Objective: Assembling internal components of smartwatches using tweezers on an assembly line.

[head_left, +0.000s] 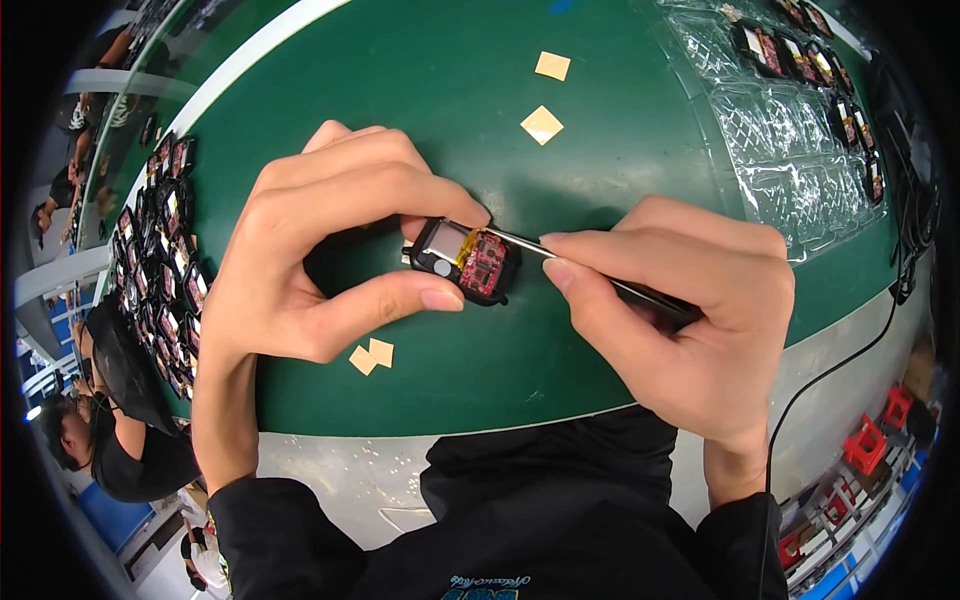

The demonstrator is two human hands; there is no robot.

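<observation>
My left hand [325, 235] holds a small black device housing [425, 262] between thumb and fingers, just above the green table. Its inside is exposed: a red circuit board [485, 268], a silvery flat battery [445, 243], yellow tape [467, 248] and a round silver disc [442, 268]. A slim metal tool [520, 243], which looks like tweezers, is pinched in my right hand [690, 290]. Its tip meets the upper edge of the board, close to my left index fingertip. Part of the tool is hidden by my right fingers.
Pale paper squares [541, 126] lie beyond my hands, with two more [379, 352] near my left thumb. Many similar open devices [160, 270] crowd the left edge. At the right are clear plastic trays [800, 170] partly filled with devices, and a black cable [835, 365]. People sit farther left.
</observation>
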